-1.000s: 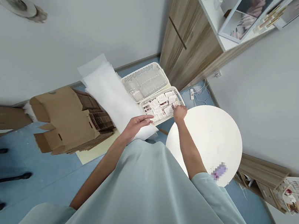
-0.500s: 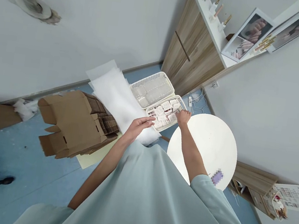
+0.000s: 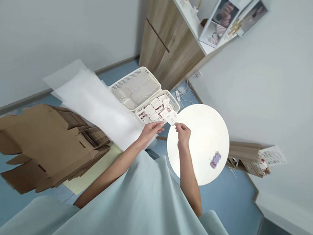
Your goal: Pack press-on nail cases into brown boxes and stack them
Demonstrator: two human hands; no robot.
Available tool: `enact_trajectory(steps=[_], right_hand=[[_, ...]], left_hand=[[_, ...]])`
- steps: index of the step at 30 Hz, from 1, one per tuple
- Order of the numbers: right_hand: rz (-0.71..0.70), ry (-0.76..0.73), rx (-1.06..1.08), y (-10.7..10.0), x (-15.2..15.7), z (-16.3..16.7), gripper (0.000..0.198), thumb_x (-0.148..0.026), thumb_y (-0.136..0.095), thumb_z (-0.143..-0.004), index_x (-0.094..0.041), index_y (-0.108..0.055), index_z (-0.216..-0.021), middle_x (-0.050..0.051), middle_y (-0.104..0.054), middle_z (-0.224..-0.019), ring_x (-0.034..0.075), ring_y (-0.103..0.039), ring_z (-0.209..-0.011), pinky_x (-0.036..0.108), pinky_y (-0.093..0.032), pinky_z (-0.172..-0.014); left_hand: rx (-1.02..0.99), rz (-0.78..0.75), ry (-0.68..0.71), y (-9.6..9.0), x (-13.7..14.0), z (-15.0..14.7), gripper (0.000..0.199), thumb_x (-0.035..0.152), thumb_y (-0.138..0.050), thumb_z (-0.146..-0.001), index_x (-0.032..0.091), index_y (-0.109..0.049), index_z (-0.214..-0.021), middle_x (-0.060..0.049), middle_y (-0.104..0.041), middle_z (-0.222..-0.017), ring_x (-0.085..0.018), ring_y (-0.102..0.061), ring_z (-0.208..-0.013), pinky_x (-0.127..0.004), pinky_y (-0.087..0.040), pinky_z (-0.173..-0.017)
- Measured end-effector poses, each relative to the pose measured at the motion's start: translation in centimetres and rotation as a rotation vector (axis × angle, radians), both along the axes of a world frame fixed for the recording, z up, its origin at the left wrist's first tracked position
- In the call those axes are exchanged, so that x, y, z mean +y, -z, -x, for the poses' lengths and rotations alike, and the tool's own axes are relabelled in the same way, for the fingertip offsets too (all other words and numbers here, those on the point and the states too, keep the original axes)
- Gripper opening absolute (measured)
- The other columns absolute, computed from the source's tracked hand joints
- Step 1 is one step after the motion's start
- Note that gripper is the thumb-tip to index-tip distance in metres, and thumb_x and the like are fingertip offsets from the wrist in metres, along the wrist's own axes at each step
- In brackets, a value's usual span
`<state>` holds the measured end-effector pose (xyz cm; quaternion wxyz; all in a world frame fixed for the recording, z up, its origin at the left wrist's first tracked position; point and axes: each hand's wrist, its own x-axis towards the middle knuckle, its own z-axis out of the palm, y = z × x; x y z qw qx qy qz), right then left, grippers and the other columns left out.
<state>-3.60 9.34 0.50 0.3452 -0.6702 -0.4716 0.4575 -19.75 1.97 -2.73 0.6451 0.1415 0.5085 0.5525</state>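
A small white printed card is pinched at its right corner by my right hand, held up over the near edge of a basket. My left hand has its fingertips drawn together at the card's lower left corner. Beneath the card is an open white plastic basket holding several similar small white cards or packets, some with dark reddish pictures. Its perforated lid lies folded back to the left. The print is too small to read.
Left of the basket lie translucent white sheets and a stack of flat brown cardboard boxes. A round white table, with a blurred purple item on it, stands right. Behind is a wooden cabinet; white cables lie on the floor.
My right hand has come out of the basket and back toward me with a card. My left hand's fingers have closed in at the card's edge. The view has swung to the right.
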Motion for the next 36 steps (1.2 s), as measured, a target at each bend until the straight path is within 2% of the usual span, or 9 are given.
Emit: enact_trajectory(steps=[8, 15, 17, 19, 21, 23, 25, 27, 36], right_hand=[[-0.011, 0.292, 0.058, -2.9, -7.6, -2.2, 0.025, -0.046, -0.078, -0.071, -0.021, -0.075, -0.073, 0.000, -0.065, -0.074, 0.017, -0.052, -0.078, 0.033, -0.048, -0.077], [-0.048, 0.241, 0.003, -4.4, -9.3, -4.3, 0.031, -0.053, -0.077, -0.081, -0.021, -0.077, -0.081, 0.003, -0.072, -0.082, 0.020, -0.061, -0.083, 0.035, -0.053, -0.080], [-0.072, 0.229, -0.086, -4.9, -9.5, -5.0, 0.039, -0.056, -0.077, -0.085, -0.020, -0.082, -0.100, 0.007, -0.078, -0.097, 0.023, -0.066, -0.089, 0.037, -0.056, -0.085], [-0.134, 0.209, -0.179, -5.3, -9.7, -5.6, 0.058, -0.057, -0.081, -0.086, -0.021, -0.077, -0.131, 0.013, -0.079, -0.128, 0.026, -0.070, -0.105, 0.042, -0.059, -0.097], [-0.200, 0.130, -0.229, -5.6, -9.6, -6.2, 0.079, -0.053, -0.087, -0.084, -0.026, -0.063, -0.154, 0.016, -0.062, -0.164, 0.030, -0.066, -0.134, 0.048, -0.055, -0.114], [-0.239, 0.016, -0.247, -5.6, -9.4, -7.0, 0.081, -0.047, -0.089, -0.085, -0.029, -0.059, -0.158, 0.013, -0.046, -0.179, 0.032, -0.048, -0.160, 0.052, -0.045, -0.130], [-0.257, -0.065, -0.260, -5.3, -9.0, -8.2, 0.066, -0.045, -0.087, -0.090, -0.028, -0.064, -0.151, 0.012, -0.047, -0.179, 0.031, -0.036, -0.170, 0.055, -0.033, -0.139], [-0.274, -0.097, -0.260, -4.9, -8.6, -9.8, 0.053, -0.045, -0.083, -0.095, -0.027, -0.069, -0.143, 0.014, -0.054, -0.173, 0.031, -0.040, -0.168, 0.057, -0.029, -0.141], [-0.277, -0.073, -0.109, -3.6, -7.7, -17.8, 0.053, -0.046, -0.088, -0.088, -0.026, -0.072, -0.134, 0.013, -0.068, -0.158, 0.031, -0.058, -0.153, 0.052, -0.042, -0.135]], left_hand=[[-0.056, 0.002, 0.065, -0.9, 0.0, -5.7, 0.057, 0.069, -0.095, -0.069, 0.019, -0.085, -0.095, -0.013, -0.085, -0.106, -0.027, -0.079, -0.094, -0.039, -0.059, -0.087], [0.083, -0.022, 0.114, -2.4, 0.3, -6.4, 0.035, 0.054, -0.087, -0.075, 0.020, -0.083, -0.082, -0.010, -0.082, -0.088, -0.025, -0.076, -0.086, -0.035, -0.054, -0.077], [0.153, -0.036, 0.111, -2.9, 0.6, -6.4, 0.030, 0.050, -0.084, -0.077, 0.020, -0.082, -0.080, -0.008, -0.081, -0.084, -0.025, -0.076, -0.086, -0.035, -0.055, -0.077], [0.207, -0.057, 0.110, -3.4, 0.9, -6.6, 0.026, 0.047, -0.083, -0.077, 0.021, -0.081, -0.079, -0.008, -0.082, -0.084, -0.024, -0.076, -0.086, -0.034, -0.055, -0.077], [0.243, -0.082, 0.118, -3.7, 1.2, -7.2, 0.025, 0.046, -0.083, -0.076, 0.021, -0.081, -0.080, -0.008, -0.083, -0.086, -0.025, -0.077, -0.086, -0.033, -0.054, -0.076], [0.271, -0.104, 0.131, -4.0, 1.4, -8.0, 0.025, 0.045, -0.083, -0.075, 0.021, -0.082, -0.080, -0.008, -0.083, -0.087, -0.025, -0.077, -0.086, -0.033, -0.054, -0.074], [0.302, -0.127, 0.148, -4.2, 1.5, -9.1, 0.024, 0.045, -0.083, -0.075, 0.021, -0.082, -0.080, -0.008, -0.082, -0.085, -0.025, -0.077, -0.086, -0.035, -0.056, -0.077], [0.334, -0.153, 0.167, -4.4, 1.6, -10.4, 0.023, 0.044, -0.083, -0.075, 0.021, -0.082, -0.079, -0.007, -0.081, -0.083, -0.026, -0.077, -0.085, -0.036, -0.057, -0.083], [0.481, -0.201, 0.233, -4.5, 1.7, -16.8, 0.022, 0.043, -0.082, -0.078, 0.021, -0.081, -0.079, -0.008, -0.083, -0.087, -0.026, -0.077, -0.088, -0.037, -0.059, -0.087]])
